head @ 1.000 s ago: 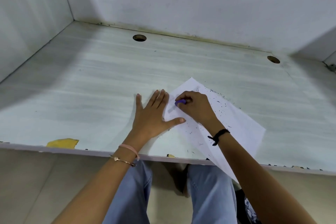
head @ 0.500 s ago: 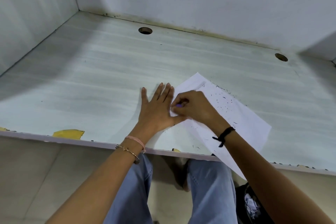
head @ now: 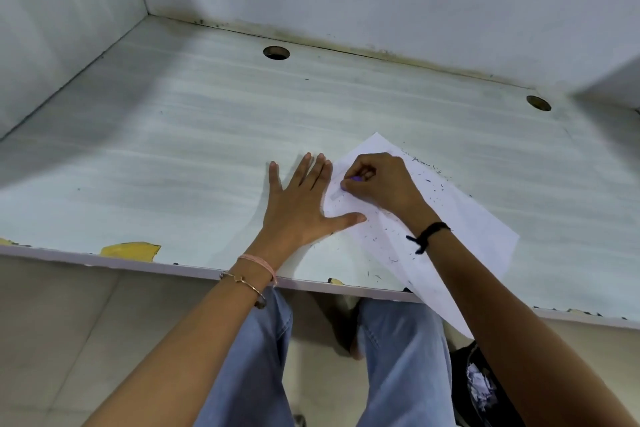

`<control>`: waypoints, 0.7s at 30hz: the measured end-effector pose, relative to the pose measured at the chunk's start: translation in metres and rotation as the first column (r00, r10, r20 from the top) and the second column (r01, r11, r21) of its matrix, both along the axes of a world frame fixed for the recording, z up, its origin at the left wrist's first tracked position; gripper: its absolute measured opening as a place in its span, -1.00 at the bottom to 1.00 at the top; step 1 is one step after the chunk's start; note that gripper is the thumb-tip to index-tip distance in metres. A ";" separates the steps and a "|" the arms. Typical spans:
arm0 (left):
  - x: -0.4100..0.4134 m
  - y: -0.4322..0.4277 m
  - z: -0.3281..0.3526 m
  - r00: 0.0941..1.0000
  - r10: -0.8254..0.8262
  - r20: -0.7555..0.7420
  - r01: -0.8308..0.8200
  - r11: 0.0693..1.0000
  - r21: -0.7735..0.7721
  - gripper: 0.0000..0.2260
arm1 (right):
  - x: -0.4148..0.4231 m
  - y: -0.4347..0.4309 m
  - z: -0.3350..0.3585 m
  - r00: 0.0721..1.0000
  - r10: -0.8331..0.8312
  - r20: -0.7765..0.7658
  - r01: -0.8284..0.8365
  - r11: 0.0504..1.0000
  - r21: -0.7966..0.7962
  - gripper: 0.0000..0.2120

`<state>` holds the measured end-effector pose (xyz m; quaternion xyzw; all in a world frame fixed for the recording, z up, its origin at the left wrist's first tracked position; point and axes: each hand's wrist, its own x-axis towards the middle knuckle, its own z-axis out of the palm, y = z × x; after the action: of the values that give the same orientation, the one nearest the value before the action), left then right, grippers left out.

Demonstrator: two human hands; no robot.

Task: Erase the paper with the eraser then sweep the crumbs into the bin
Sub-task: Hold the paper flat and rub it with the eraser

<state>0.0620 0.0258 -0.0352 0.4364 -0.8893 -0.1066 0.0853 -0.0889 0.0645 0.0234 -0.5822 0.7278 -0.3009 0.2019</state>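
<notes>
A white sheet of paper (head: 460, 229) lies askew on the pale desk (head: 173, 156), its lower corner hanging over the front edge. Dark eraser crumbs (head: 429, 184) speckle the sheet and the desk beside it. My left hand (head: 304, 208) lies flat with fingers spread, its thumb and fingertips pressing the sheet's left edge. My right hand (head: 381, 184) pinches a small purple eraser (head: 356, 179) against the paper near its upper corner; most of the eraser is hidden by my fingers. A dark bin (head: 481, 388) with crumpled white scraps stands on the floor, partly behind my right arm.
Walls close the desk at the back and left. Two round cable holes (head: 276, 53) (head: 538, 103) sit near the back wall. A yellow chipped patch (head: 130, 249) marks the desk's front edge. My legs in blue jeans (head: 401, 357) are under the desk.
My right hand has shifted slightly back and forth with the eraser on the paper's upper part. My left hand stays pressed flat on the sheet's edge. The camera has tilted a little.
</notes>
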 end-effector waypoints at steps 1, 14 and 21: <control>0.000 0.000 0.000 1.000 -0.006 0.009 0.006 1.000 0.001 -0.01 | 0.004 0.002 0.001 0.999 0.043 -0.015 -0.043 0.999 0.018 -0.95; 0.000 -0.002 -0.001 0.999 -0.018 0.035 0.018 1.000 -0.009 -0.02 | 0.019 0.015 -0.001 0.976 0.218 -0.015 -0.217 0.974 0.068 -0.97; -0.001 -0.002 -0.001 1.000 -0.007 0.015 0.007 1.000 -0.013 0.04 | 0.007 0.006 0.000 0.996 0.085 -0.016 -0.084 0.996 0.032 -0.94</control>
<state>0.0611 0.0240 -0.0363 0.4333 -0.8922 -0.0980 0.0813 -0.0814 0.0700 0.0236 -0.6117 0.7089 -0.2758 0.2174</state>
